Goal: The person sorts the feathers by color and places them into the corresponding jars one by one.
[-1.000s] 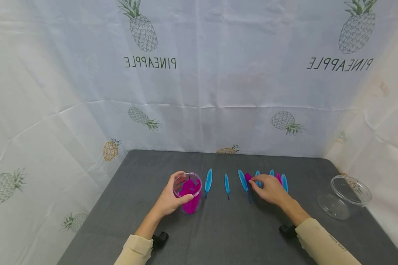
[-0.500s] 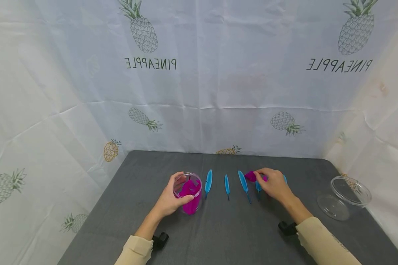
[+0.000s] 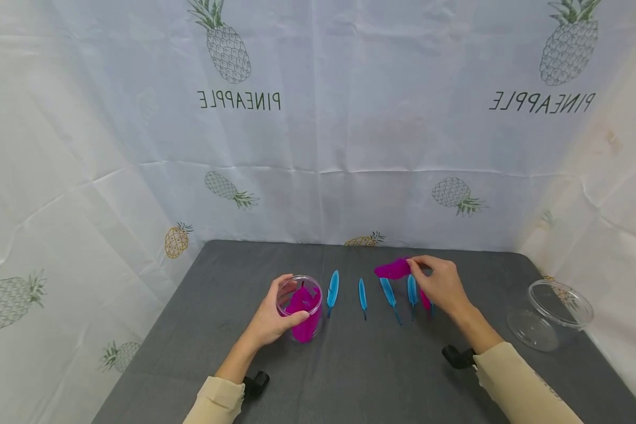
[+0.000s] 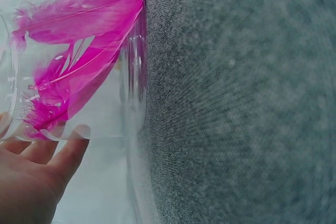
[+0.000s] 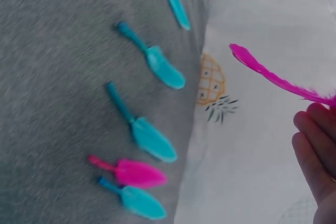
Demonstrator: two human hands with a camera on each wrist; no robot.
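A clear jar (image 3: 318,327) with magenta feathers (image 4: 89,17) in it stands on the table, left of the row of feathers. My left hand (image 3: 267,321) grips it round the side, fingers behind and thumb in front. Raised above the table, a magenta feather (image 3: 392,270) is pinched by its end in my right hand (image 3: 442,285), its tip pointing left. Below it lie several blue feathers (image 3: 388,293) in a row. Another magenta feather (image 5: 139,174) lies beside a blue feather (image 5: 142,202) in the right wrist view, partly covered by my right hand in the head view.
A second clear container (image 3: 548,331) stands near the right edge of the dark grey table (image 3: 350,377). White cloth (image 3: 318,135) printed with pineapples hangs behind the table and at both sides.
My right hand has lifted the magenta feather from between the blue ones and swung it upward, its tip now to the left. The left hand and the jar stay in place.
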